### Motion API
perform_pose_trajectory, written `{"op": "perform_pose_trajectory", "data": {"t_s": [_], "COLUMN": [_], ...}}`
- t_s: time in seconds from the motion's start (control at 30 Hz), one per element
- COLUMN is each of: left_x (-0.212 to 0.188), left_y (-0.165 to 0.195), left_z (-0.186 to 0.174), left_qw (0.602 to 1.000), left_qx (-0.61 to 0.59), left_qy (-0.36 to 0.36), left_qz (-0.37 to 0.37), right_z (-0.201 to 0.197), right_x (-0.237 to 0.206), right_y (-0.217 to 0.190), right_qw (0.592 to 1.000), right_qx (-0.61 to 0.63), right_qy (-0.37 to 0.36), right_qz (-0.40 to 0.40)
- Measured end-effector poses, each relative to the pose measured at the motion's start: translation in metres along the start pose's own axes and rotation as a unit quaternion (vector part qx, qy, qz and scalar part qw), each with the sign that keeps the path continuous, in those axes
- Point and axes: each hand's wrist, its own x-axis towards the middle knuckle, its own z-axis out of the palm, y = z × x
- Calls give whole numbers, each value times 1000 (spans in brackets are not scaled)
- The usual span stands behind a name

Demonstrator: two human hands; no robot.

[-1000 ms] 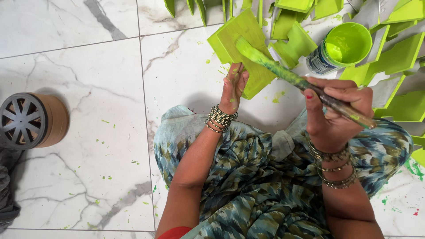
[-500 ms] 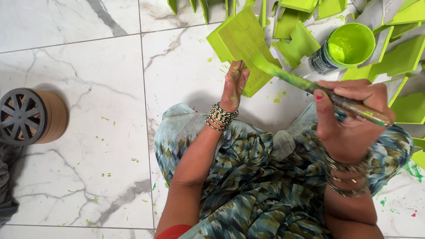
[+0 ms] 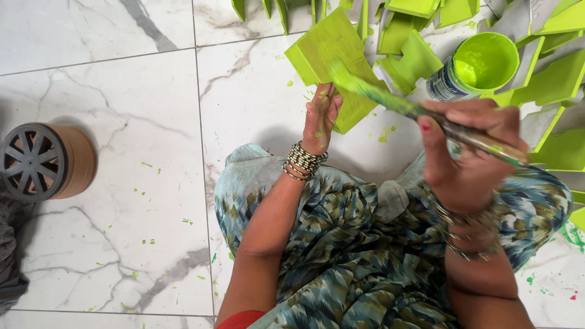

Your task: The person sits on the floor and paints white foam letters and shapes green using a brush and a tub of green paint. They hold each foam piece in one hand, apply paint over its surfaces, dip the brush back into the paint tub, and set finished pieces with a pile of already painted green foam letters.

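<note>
My left hand [image 3: 322, 119] grips the near edge of a lime-green painted board [image 3: 336, 64] and holds it tilted above the marble floor. My right hand [image 3: 469, 152] is closed around a long paintbrush [image 3: 420, 113] coated in green paint. The brush's bristles rest on the upper face of the board. Both wrists carry beaded bangles. A patterned blue-green cloth [image 3: 365, 244] covers my lap beneath both arms.
An open can of lime-green paint [image 3: 478, 67] stands to the right of the board. Several green-painted pieces [image 3: 420, 36] lie at the top and along the right edge. A round brown container with a dark spoked lid [image 3: 42, 161] sits at far left. Green flecks dot the floor.
The brush tip has swept up and to the left across the board. My right hand has shifted slightly with the stroke. The left hand keeps the same hold.
</note>
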Motion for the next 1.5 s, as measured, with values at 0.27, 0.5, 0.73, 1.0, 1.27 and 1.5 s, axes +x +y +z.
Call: {"op": "perform_pose_trajectory", "data": {"t_s": [0.27, 0.5, 0.73, 1.0, 1.27, 1.5], "left_x": [1, -3, 5, 3, 6, 0], "left_y": [6, 7, 8, 18, 10, 21], "left_z": [9, 8, 7, 8, 7, 9], "left_qw": [1000, 1000, 1000, 1000, 999, 1000], "left_qx": [-6, -5, -4, -5, -13, 7], "left_qy": [9, 6, 29, 5, 19, -4], "left_qz": [5, 1, 12, 13, 24, 21], "right_z": [-17, 15, -28, 8, -28, 6], "right_x": [-7, 12, -8, 25, -10, 30], "right_y": [-11, 14, -26, 10, -37, 8], "right_qw": [998, 997, 999, 995, 997, 991], "right_qx": [21, 40, -27, 28, -73, 54], "right_qy": [54, 32, 21, 52, 5, 75], "right_qz": [-30, -61, -13, -86, 4, -92]}}
